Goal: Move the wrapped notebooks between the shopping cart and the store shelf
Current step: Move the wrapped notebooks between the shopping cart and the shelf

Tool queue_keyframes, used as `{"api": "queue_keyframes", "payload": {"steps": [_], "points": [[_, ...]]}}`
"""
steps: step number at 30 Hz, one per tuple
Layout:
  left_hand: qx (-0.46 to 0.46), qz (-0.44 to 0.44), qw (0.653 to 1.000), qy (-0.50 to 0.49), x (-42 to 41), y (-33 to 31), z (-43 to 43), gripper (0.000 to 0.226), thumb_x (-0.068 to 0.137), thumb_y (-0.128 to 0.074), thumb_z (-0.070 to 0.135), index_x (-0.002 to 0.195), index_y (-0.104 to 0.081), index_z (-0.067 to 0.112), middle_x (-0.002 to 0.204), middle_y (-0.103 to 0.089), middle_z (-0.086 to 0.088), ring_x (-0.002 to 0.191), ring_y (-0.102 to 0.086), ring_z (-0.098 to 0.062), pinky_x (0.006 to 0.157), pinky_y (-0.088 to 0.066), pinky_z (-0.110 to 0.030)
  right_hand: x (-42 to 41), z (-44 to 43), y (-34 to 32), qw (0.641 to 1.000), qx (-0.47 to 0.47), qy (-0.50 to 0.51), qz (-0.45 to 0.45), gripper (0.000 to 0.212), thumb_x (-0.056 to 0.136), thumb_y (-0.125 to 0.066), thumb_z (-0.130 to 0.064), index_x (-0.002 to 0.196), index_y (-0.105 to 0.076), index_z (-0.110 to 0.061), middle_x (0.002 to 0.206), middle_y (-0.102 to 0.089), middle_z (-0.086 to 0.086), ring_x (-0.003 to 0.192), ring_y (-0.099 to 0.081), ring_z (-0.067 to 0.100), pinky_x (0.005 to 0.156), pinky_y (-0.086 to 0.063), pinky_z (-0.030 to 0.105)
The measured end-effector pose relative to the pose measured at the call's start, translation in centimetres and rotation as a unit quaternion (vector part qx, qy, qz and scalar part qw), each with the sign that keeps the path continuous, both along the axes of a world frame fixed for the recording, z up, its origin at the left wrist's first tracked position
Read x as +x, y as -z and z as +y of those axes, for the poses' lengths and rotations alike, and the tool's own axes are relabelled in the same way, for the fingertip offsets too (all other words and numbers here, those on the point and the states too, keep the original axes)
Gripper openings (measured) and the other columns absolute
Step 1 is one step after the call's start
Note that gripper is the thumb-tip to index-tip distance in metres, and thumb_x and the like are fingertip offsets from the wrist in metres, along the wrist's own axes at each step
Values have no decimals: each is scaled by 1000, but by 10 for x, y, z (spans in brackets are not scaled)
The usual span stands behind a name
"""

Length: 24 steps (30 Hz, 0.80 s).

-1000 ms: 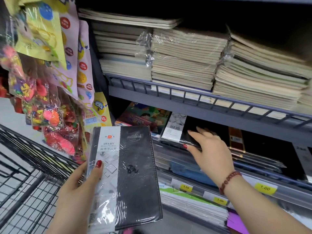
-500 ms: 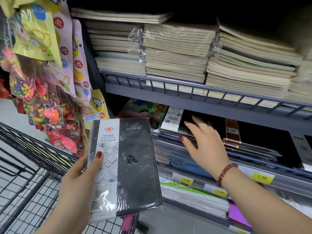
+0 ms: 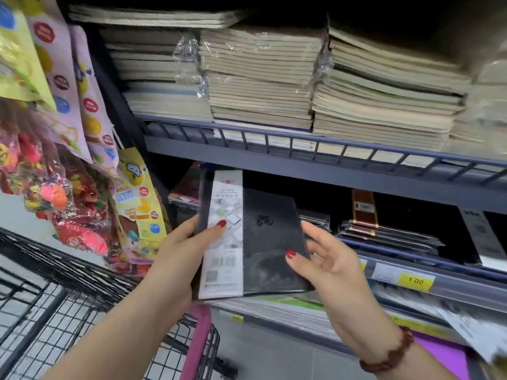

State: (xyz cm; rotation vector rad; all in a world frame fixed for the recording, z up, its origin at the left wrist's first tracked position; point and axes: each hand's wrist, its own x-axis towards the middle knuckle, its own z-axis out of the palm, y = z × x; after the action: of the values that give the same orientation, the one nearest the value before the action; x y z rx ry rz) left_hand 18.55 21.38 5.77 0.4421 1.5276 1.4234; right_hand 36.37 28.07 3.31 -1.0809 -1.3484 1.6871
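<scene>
A wrapped black notebook [image 3: 270,242] with a white label strip hangs in front of the middle shelf. My left hand [image 3: 181,245] grips its left edge, thumb on the white strip. My right hand [image 3: 326,266] touches its right edge with the thumb on the black cover and the fingers spread behind. More wrapped dark notebooks [image 3: 384,231] lie stacked on the middle shelf [image 3: 411,259] to the right. The black wire shopping cart [image 3: 55,311] is at the lower left, below my left arm.
Stacks of beige notebooks [image 3: 260,86] fill the upper shelf behind a rail [image 3: 301,139]. Hanging toy and sticker packs [image 3: 68,160] crowd the left. Yellow price tags [image 3: 415,281] line the shelf edge. Lower shelves hold flat packs and a purple item [image 3: 444,355].
My left hand carried the notebook right and up toward the middle shelf. My right hand left the shelf stack and came onto the notebook's right edge.
</scene>
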Motion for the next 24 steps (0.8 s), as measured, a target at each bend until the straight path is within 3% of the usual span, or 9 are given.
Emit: {"api": "queue_keyframes", "payload": {"steps": [2,6,9,12,14,16,19,22,24], "points": [[10,39,997,62,1,1,3,35,77,-71,17,112,-66,23,97,-76,-5,82,-73,-24,59,-57,-34,6,8,-1,998,2,52,18,44,81,-62,8,114,-60,-22,80,-74,-15,76,-66,-10,62,-49,7],[-7,142,973,180,-1,11,0,95,50,-90,29,134,-47,32,118,-69,5,108,-65,-15,95,-50,-40,12,22,-2,993,18,117,10,50,82,-65,0,127,-56,-18,99,-62,-22,80,-57,-24,69,-47,1],[29,212,964,160,0,24,8,84,63,-85,3,129,-48,38,128,-60,5,112,-62,-8,91,-53,-29,11,30,-5,992,54,109,-25,59,81,-68,-11,136,-47,-18,118,-56,-18,84,-52,-26,72,-43,-1],[45,248,961,111,-6,33,26,74,71,-76,-2,135,-48,25,114,-68,6,101,-67,-6,80,-54,-17,13,33,-5,988,121,61,-76,85,64,-75,-35,141,-39,-25,124,-48,-24,101,-51,-15,77,-43,3],[40,271,957,98,-13,37,37,73,72,-78,4,137,-49,23,116,-67,10,108,-64,-7,93,-52,-26,14,33,-1,974,161,53,-151,86,60,-77,-43,138,-41,-33,130,-48,-20,112,-51,-2,89,-48,20],[36,308,946,97,-18,39,46,71,71,-80,9,135,-52,25,123,-63,11,117,-58,-8,102,-45,-31,13,35,1,956,212,66,-191,67,69,-78,-31,130,-51,-32,125,-50,-22,118,-49,4,99,-46,36],[26,386,917,103,-24,43,64,68,71,-81,19,133,-54,28,131,-57,11,122,-51,-8,106,-39,-30,4,42,2,913,314,51,-254,58,75,-75,-22,129,-55,-24,125,-46,-21,125,-41,1,110,-32,26],[11,406,906,120,-31,44,82,65,72,-81,22,131,-56,17,132,-53,10,123,-49,-9,107,-37,-29,-3,51,5,886,335,37,-317,67,79,-72,-29,139,-44,-21,145,-38,-7,135,-32,4,112,-26,22],[14,389,912,129,-33,45,90,59,72,-82,21,126,-59,10,127,-61,2,121,-55,-15,106,-41,-34,-4,59,8,880,319,45,-349,70,81,-70,-32,142,-39,-20,150,-34,2,137,-31,10,108,-20,16]]}}
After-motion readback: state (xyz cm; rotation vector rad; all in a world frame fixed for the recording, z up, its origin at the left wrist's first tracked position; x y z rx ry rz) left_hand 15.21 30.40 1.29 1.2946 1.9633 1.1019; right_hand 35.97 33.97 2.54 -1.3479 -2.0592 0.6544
